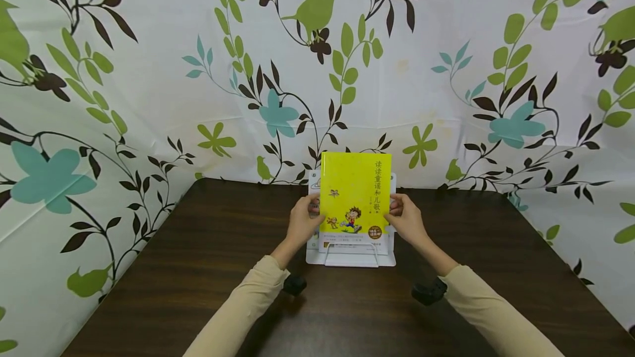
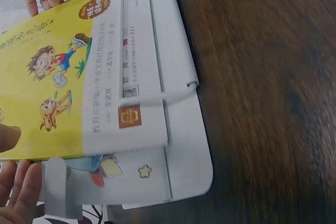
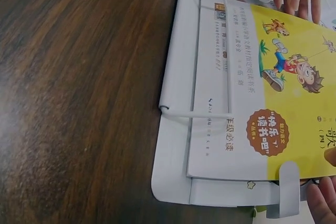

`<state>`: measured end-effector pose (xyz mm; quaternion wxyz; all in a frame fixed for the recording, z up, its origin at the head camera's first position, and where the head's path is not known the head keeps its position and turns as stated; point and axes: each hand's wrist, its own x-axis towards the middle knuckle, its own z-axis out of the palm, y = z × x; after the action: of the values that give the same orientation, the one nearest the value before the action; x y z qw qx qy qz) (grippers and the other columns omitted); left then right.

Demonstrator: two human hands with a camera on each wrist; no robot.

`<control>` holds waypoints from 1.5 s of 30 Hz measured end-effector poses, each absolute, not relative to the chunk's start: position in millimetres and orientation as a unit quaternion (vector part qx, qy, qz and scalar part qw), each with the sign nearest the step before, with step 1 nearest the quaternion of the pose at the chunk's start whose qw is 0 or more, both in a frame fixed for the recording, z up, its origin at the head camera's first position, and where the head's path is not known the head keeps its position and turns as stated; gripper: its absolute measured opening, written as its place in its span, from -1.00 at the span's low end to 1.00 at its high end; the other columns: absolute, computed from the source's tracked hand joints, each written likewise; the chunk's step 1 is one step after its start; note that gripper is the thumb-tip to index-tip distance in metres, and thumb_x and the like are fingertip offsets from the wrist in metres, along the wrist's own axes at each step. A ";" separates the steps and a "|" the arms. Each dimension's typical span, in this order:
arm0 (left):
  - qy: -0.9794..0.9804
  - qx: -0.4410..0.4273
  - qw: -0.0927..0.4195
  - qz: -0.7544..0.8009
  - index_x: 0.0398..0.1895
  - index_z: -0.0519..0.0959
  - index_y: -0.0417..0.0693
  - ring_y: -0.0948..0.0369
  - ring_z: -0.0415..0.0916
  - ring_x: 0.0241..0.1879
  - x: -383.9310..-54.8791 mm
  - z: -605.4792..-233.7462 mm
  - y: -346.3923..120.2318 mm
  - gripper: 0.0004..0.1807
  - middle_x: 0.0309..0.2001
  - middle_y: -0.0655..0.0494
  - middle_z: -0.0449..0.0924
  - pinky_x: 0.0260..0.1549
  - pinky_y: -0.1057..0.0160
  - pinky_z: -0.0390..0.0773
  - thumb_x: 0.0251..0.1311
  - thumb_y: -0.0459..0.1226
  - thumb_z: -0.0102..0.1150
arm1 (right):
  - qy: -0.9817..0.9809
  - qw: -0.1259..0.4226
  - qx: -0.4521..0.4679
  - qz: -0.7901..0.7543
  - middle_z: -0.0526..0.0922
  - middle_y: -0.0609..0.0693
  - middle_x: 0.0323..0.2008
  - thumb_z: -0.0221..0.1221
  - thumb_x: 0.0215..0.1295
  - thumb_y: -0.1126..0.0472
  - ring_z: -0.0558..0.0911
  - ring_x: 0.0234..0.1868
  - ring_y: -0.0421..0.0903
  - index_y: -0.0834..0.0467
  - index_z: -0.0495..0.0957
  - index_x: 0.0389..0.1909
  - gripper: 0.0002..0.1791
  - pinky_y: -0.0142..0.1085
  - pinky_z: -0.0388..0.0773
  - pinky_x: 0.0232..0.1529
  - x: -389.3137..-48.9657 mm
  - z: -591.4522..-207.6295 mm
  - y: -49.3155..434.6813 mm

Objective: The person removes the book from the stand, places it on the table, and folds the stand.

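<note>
A yellow-and-white children's book [image 1: 354, 191] stands upright, leaning back on a white book stand [image 1: 312, 258]. My left hand [image 1: 302, 219] pinches the book's left edge, with the thumb on the front cover and the fingers behind. On the opposite edge my right hand [image 1: 408, 219] holds it the same way. The stand's white wire holder [image 3: 197, 114] crosses in front of the lower cover. Beside the book, a white side tab [image 2: 55, 182] of the stand shows near the left fingers, and another tab [image 3: 289, 187] near the right ones.
The stand rests on a dark brown wooden table [image 1: 223, 225], toward its far edge. Behind the table hangs a white cloth [image 1: 163, 87] printed with leaves and birds. Black wrist devices [image 1: 429, 291] sit below both hands.
</note>
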<state>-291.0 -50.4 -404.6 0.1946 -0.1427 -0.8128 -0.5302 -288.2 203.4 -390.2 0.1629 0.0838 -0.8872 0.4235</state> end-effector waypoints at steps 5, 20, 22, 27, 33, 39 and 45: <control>-0.808 -0.138 0.202 -0.536 -0.01 0.46 -0.37 0.06 0.51 -0.30 -292.0 -403.9 -49.7 -0.50 -0.25 -0.13 0.45 -0.36 0.32 0.57 -0.15 -0.59 0.20 | -0.886 0.156 0.070 0.430 0.44 0.22 -0.30 0.21 0.01 0.45 0.50 -0.29 0.04 0.44 0.33 0.00 -0.52 -0.40 0.48 -0.34 -290.3 -388.9 201.9; -0.783 -0.159 0.190 -0.570 -0.04 0.40 -0.32 0.08 0.43 -0.32 -293.6 -409.1 -49.2 -0.52 -0.23 -0.13 0.40 -0.41 0.32 0.54 -0.14 -0.66 0.12 | -0.870 0.185 0.146 0.433 0.42 0.20 -0.30 0.17 -0.01 0.50 0.45 -0.32 0.01 0.38 0.24 -0.04 -0.52 -0.47 0.44 -0.39 -287.8 -395.8 206.0; -0.785 -0.160 0.191 -0.567 -0.04 0.39 -0.29 0.09 0.43 -0.30 -293.4 -409.2 -48.9 -0.52 -0.23 -0.11 0.40 -0.41 0.33 0.54 -0.13 -0.65 0.13 | -0.864 0.187 0.165 0.437 0.43 0.21 -0.27 0.14 0.02 0.52 0.46 -0.32 0.01 0.39 0.20 0.00 -0.50 -0.47 0.44 -0.40 -286.7 -398.7 206.2; -0.793 -0.169 0.201 -0.550 -0.08 0.37 -0.26 0.11 0.45 -0.29 -294.8 -412.0 -49.3 -0.53 -0.25 -0.08 0.44 -0.38 0.31 0.54 -0.14 -0.64 0.15 | -0.849 0.199 0.193 0.451 0.44 0.22 -0.26 0.07 0.05 0.57 0.49 -0.32 0.02 0.39 0.16 0.04 -0.50 -0.46 0.46 -0.41 -285.8 -407.9 207.4; -0.785 -0.181 0.206 -0.555 -0.10 0.39 -0.28 0.10 0.47 -0.35 -296.5 -415.6 -51.0 -0.54 -0.29 -0.09 0.46 -0.39 0.29 0.54 -0.16 -0.65 0.17 | -0.835 0.208 0.184 0.475 0.47 0.24 -0.25 0.03 0.11 0.58 0.47 -0.33 -0.01 0.40 0.22 0.07 -0.53 -0.50 0.44 -0.41 -285.2 -414.5 209.2; -0.782 -0.175 0.198 -0.565 -0.09 0.40 -0.28 0.09 0.49 -0.36 -295.0 -416.0 -52.0 -0.53 -0.31 -0.11 0.47 -0.37 0.27 0.54 -0.15 -0.67 0.16 | -0.820 0.210 0.172 0.505 0.51 0.30 -0.21 0.06 0.11 0.56 0.50 -0.31 0.02 0.44 0.27 0.07 -0.55 -0.53 0.45 -0.39 -284.9 -416.1 208.4; -0.776 -0.174 0.208 -0.569 -0.11 0.41 -0.28 0.07 0.50 -0.38 -294.8 -414.1 -51.4 -0.54 -0.32 -0.12 0.48 -0.36 0.25 0.54 -0.15 -0.68 0.14 | -0.823 0.209 0.164 0.501 0.51 0.27 -0.24 0.05 0.13 0.57 0.49 -0.32 -0.03 0.42 0.29 0.04 -0.59 -0.55 0.43 -0.39 -286.5 -411.4 206.9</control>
<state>-294.8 -51.4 -414.1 0.2075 -0.1735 -0.7764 -0.5692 -286.5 206.9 -411.4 0.2091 0.1644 -0.8235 0.5012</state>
